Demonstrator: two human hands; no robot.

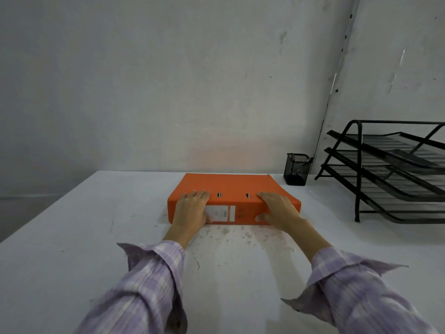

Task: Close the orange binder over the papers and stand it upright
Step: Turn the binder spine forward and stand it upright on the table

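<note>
The orange binder lies flat and closed on the white table, its spine with a white label facing me. No papers show. My left hand grips the spine's left end, fingers over the top cover and thumb on the spine. At the spine's right end, my right hand holds the same way, fingers on top and thumb low on the spine.
A black mesh pen cup stands at the back right by the wall. A black three-tier wire paper tray fills the right side. The grey wall runs right behind the binder. The table's left edge slants away at the left.
</note>
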